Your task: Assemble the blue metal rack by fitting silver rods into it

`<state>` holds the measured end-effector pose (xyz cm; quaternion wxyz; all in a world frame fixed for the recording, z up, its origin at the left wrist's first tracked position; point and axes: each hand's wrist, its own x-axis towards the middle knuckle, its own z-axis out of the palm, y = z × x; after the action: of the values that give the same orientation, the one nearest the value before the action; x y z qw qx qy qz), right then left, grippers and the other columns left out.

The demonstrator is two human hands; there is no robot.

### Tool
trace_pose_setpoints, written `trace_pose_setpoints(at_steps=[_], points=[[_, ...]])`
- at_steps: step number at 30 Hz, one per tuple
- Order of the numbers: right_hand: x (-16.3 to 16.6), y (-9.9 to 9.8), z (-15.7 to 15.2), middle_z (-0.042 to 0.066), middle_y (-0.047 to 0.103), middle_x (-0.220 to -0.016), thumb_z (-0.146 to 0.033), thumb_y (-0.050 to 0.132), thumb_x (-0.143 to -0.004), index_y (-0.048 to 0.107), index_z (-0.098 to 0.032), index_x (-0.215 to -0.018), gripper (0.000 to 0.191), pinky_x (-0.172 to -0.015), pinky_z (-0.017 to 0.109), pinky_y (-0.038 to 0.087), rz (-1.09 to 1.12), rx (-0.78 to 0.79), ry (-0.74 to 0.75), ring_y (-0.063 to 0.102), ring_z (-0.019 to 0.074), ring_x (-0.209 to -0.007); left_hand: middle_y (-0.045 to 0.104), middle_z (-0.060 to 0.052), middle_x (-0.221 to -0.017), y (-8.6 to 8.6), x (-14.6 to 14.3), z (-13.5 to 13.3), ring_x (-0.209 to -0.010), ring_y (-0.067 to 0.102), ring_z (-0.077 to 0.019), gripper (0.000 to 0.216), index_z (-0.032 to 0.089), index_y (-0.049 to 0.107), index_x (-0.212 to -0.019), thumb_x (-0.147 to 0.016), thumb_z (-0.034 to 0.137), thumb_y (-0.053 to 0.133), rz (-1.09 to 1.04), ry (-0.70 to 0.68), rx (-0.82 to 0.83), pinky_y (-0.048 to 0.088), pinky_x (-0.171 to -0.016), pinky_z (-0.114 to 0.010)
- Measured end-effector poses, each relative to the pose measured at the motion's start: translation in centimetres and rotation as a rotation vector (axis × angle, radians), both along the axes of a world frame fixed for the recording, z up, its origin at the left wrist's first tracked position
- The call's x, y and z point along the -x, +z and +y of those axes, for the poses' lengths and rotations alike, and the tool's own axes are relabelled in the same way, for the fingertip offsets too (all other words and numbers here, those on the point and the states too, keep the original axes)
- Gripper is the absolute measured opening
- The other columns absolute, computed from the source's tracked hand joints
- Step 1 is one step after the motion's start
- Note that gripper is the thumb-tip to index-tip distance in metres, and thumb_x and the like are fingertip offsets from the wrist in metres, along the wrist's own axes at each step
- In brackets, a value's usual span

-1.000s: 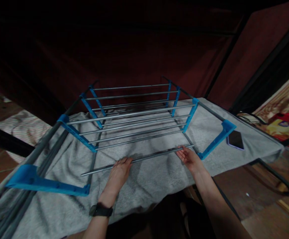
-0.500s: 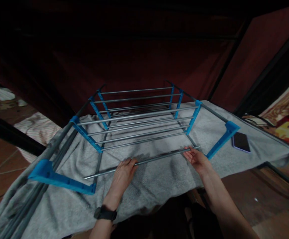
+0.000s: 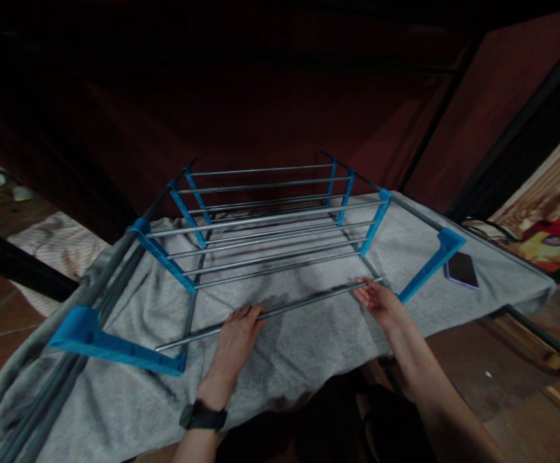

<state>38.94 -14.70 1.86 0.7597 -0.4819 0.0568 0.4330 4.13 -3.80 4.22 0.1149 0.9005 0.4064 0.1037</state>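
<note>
A loose grey metal rod lies across a grey towel, in front of a rack of blue plastic brackets and metal rods. My left hand, with a black watch on the wrist, has its fingers curled over the rod near its middle. My right hand grips the rod close to its right end, beside a blue bracket. The rod's left end sits just above another blue bracket.
A dark phone lies on the towel at the right. Dark red fabric panels on black poles stand behind the rack. Tiled floor shows on both sides, with a red and yellow box at the far right.
The rod's left end has dropped slightly toward the near left bracket. Both hands keep their hold. The view has shifted a little.
</note>
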Motion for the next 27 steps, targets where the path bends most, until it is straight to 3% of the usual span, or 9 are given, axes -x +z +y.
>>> trace_pose_setpoints(at_steps=[5, 15, 27], points=[[0.0, 0.1, 0.1, 0.004, 0.074, -0.076, -0.006, 0.055, -0.092, 0.063, -0.017, -0.082, 0.018, -0.068, 0.025, 0.063, -0.006, 0.007, -0.010, 0.071, 0.0130, -0.065, 0.070, -0.007, -0.114, 0.1, -0.3, -0.2, -0.101, 0.067, -0.0227, 0.030, 0.022, 0.063, -0.118, -0.101, 0.027, 0.038, 0.032, -0.022, -0.005, 0.048, -0.093, -0.036], [0.4, 0.4, -0.1, 0.004, 0.074, -0.075, -0.008, 0.059, -0.090, 0.064, -0.018, -0.082, 0.015, -0.067, 0.023, 0.062, -0.025, -0.003, -0.011, 0.071, 0.0132, -0.064, 0.069, -0.008, -0.116, -0.3, -1.5, -0.8, -0.103, 0.067, -0.0226, 0.028, 0.022, 0.062, -0.120, -0.100, 0.028, 0.043, -0.045, -0.040, 0.038, 0.051, -0.092, -0.035], [0.9, 0.8, 0.2, 0.004, 0.074, -0.074, -0.007, 0.057, -0.090, 0.064, -0.019, -0.083, 0.015, -0.065, 0.024, 0.061, -0.005, 0.001, 0.003, 0.070, 0.0130, -0.063, 0.070, -0.009, -0.111, -0.2, -1.8, -0.9, -0.098, 0.067, -0.0226, 0.035, 0.020, 0.063, -0.122, -0.103, 0.029, 0.036, 0.001, -0.061, -0.009, 0.051, -0.092, -0.038]])
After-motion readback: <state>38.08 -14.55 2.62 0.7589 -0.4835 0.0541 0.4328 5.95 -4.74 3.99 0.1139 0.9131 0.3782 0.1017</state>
